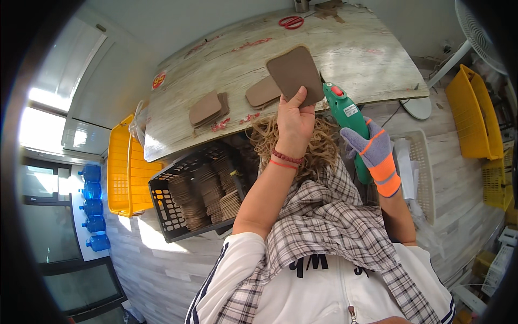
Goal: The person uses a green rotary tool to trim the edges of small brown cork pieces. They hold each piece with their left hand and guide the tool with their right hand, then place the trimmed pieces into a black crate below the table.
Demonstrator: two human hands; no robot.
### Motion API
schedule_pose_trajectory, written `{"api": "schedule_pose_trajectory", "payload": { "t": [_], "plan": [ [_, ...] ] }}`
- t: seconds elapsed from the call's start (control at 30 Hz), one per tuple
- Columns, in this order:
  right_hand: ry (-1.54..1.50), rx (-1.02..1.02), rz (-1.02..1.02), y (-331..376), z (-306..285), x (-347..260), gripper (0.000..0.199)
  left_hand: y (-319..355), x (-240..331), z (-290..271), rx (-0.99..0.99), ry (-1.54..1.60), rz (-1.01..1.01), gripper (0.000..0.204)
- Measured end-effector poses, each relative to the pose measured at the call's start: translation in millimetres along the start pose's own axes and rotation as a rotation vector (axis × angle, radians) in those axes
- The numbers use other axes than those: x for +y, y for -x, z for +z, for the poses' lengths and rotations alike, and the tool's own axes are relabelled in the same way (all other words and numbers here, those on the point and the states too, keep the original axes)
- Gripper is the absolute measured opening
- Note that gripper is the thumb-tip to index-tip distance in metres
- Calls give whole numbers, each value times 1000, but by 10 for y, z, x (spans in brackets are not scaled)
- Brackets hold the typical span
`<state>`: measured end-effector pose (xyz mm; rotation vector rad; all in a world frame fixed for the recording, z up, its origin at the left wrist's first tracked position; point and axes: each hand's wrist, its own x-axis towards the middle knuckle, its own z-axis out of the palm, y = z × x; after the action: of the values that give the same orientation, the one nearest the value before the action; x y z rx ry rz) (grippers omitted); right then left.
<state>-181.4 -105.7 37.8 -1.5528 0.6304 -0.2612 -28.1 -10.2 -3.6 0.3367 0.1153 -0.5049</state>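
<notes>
My left hand [295, 121], bare with a red bead bracelet, pinches a flat brown pad [294, 73] with rounded corners, thumb on its face. A green handheld electric cutter [347, 114] with a red button is gripped in my right hand [372, 148], which wears a grey and orange glove. The cutter's thin dark tip lies beside the pad's right edge; whether they touch, I cannot tell. On the table behind and left of the pad lie a few similar brown pads [261, 92] and a small stack [206, 109]. Curly brown offcuts [264, 135] are heaped on my lap.
The worn wooden table [334, 40] carries red scissors [291, 22] at its far edge. Left of my lap, a black crate [162, 202] holds several rows of brown pads. Yellow baskets [120, 167] stand left and right [464, 113]. A pale basket [426, 178] and a white fan [480, 32] are right.
</notes>
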Motion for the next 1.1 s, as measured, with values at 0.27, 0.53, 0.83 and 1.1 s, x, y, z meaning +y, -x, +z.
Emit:
{"api": "schedule_pose_trajectory", "payload": {
  "t": [0.27, 0.53, 0.83, 1.1],
  "plan": [
    [-25, 50, -46, -108, -93, -106, 36, 111, -116, -167, -59, -201, -64, 32],
    [105, -116, 1, 7, -373, -207, 35, 78, 377, -238, -215, -575, -6, 25],
    [193, -241, 43, 66, -410, -190, 48, 83, 893, -253, -290, -893, -234, 33],
    [216, -269, 26, 0, -221, -249, 43, 190, 945, -319, -282, -1000, -375, 37]
  ]
}}
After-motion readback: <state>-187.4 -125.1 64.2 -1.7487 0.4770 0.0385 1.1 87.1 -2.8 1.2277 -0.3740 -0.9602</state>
